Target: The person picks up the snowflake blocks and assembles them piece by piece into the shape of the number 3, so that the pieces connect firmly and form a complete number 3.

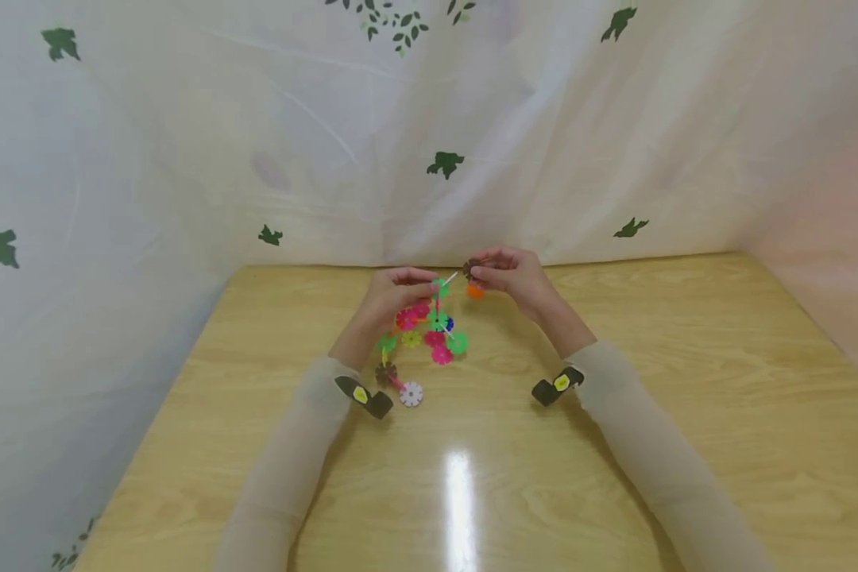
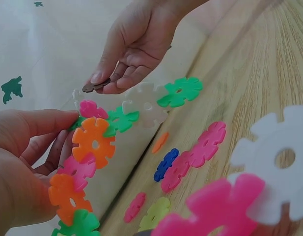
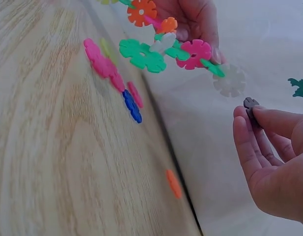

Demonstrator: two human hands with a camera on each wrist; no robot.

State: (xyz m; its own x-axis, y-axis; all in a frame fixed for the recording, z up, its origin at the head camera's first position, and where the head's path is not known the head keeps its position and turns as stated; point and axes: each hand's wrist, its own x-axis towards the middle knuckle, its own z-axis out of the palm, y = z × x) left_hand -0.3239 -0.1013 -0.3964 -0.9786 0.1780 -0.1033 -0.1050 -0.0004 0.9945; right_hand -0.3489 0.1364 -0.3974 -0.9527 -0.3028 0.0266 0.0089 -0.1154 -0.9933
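My left hand [image 1: 400,298] pinches a green disc [image 3: 212,68] near one end of a chain of notched plastic snowflake discs. Beyond that green piece, a whitish disc [image 3: 230,80] forms the chain's tip. The chain runs on through pink, green and orange discs [image 2: 94,141] and bends back towards a white disc [image 1: 411,394] at its near end. Between thumb and fingers, my right hand [image 1: 515,278] holds a brown snowflake disc [image 3: 250,109]. The brown disc is beside the whitish tip, with a small gap showing in the right wrist view.
Loose discs lie on the wooden table [image 1: 500,477] below the hands: a blue one [image 3: 132,105], an orange one [image 3: 174,184], a yellow one [image 2: 155,215] and several pink ones [image 2: 207,144]. A white curtain [image 1: 515,159] with green leaf prints hangs right behind the table's far edge.
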